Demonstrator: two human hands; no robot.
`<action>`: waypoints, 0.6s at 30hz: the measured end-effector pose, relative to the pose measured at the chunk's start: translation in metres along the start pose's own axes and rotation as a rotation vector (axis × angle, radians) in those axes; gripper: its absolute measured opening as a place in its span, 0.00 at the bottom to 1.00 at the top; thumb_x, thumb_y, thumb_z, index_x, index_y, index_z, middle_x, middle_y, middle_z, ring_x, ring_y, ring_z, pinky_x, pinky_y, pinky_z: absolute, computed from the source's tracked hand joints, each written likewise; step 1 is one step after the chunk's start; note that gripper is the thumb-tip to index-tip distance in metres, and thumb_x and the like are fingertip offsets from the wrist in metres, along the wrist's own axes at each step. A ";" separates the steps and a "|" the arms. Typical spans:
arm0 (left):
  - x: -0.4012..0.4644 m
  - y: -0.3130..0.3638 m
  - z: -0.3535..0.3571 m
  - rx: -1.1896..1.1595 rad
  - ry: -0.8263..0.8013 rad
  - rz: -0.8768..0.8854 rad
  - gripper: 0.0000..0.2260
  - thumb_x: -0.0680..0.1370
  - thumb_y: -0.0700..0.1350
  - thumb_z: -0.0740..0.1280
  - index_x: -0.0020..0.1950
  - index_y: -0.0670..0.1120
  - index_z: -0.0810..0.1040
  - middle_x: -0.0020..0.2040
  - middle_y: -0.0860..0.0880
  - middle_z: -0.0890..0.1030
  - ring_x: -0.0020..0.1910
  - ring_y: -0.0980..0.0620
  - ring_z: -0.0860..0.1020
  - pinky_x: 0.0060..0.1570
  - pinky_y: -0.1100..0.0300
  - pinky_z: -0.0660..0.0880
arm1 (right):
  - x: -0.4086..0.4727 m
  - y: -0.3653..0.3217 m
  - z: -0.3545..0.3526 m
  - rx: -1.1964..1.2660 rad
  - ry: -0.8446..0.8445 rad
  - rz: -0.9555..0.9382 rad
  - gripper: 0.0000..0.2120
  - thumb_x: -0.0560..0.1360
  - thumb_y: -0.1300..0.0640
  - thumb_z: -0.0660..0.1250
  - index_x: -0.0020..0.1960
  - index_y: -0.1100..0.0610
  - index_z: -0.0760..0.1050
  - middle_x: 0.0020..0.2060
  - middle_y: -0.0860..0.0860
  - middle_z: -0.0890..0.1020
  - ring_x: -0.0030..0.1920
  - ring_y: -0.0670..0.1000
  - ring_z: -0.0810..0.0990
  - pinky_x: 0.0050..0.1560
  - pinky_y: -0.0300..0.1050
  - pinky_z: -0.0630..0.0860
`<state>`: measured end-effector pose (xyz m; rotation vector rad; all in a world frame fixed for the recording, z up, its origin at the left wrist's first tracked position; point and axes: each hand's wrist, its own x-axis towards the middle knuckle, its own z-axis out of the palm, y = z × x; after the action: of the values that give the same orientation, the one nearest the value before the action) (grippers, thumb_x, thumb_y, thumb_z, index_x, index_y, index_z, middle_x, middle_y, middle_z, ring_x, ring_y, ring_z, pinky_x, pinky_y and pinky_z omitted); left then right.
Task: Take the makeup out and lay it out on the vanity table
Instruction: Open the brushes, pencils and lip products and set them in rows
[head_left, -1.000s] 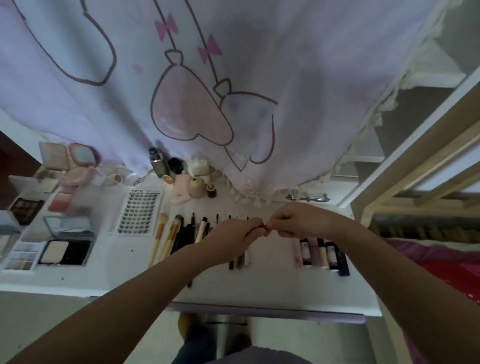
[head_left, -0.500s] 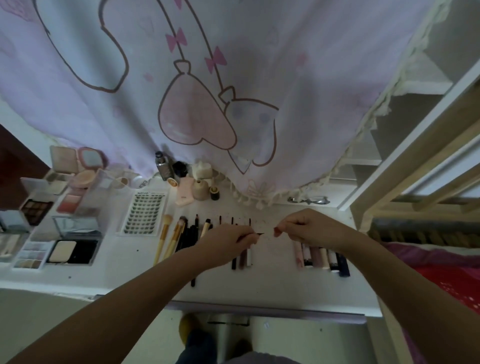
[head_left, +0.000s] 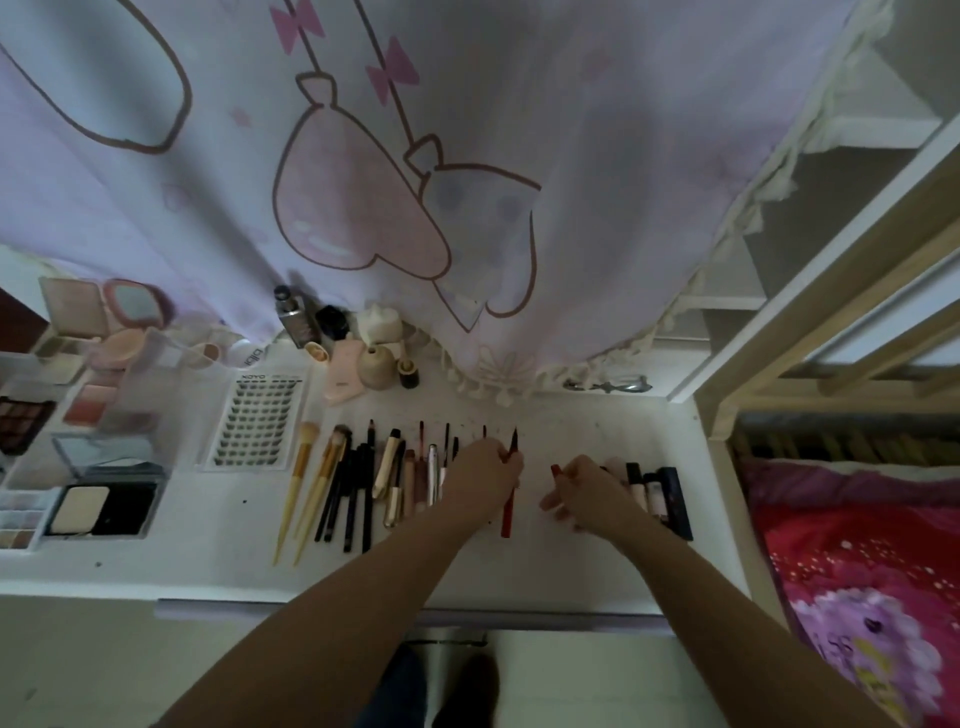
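Makeup pen (head_left: 509, 493) lies uncapped at the counter's (head_left: 571, 561) centre, left hand (head_left: 480, 475) pinching it, its red cap (head_left: 557, 470) pinched in the right hand (head_left: 587, 493) at 3 o'clock — lay both parallel beside the brush row (head_left: 363, 483).

The vanity table (head_left: 597, 561) is showing a matt white, speckled top. Soft printed cloth, the curtain (head_left: 467, 156), is hanging along its back edge, while the brushes (head_left: 306, 488) near the middle are showing pale wooden handles.
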<state>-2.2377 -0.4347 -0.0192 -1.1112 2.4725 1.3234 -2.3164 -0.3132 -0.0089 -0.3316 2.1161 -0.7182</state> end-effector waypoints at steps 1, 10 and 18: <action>0.005 0.000 0.004 0.145 0.037 0.030 0.15 0.80 0.50 0.59 0.35 0.46 0.70 0.36 0.48 0.78 0.38 0.52 0.75 0.39 0.60 0.70 | 0.003 -0.001 0.005 -0.076 0.054 -0.016 0.08 0.81 0.55 0.55 0.54 0.59 0.67 0.47 0.53 0.82 0.39 0.49 0.76 0.34 0.41 0.71; 0.029 -0.006 0.019 0.864 0.005 0.127 0.13 0.80 0.48 0.56 0.52 0.42 0.77 0.54 0.43 0.78 0.55 0.45 0.73 0.48 0.53 0.70 | 0.019 -0.002 0.050 -0.502 0.158 -0.051 0.12 0.81 0.51 0.53 0.57 0.58 0.68 0.53 0.53 0.79 0.53 0.54 0.79 0.47 0.45 0.72; 0.031 -0.003 0.010 0.964 -0.041 0.148 0.12 0.80 0.43 0.57 0.59 0.42 0.75 0.60 0.43 0.74 0.60 0.44 0.70 0.54 0.54 0.69 | 0.024 -0.004 0.032 -0.631 0.209 -0.189 0.15 0.80 0.49 0.53 0.54 0.59 0.72 0.51 0.55 0.81 0.54 0.56 0.79 0.58 0.48 0.69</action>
<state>-2.2607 -0.4451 -0.0408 -0.6363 2.6417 0.0537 -2.3049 -0.3396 -0.0367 -0.8342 2.5007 -0.1683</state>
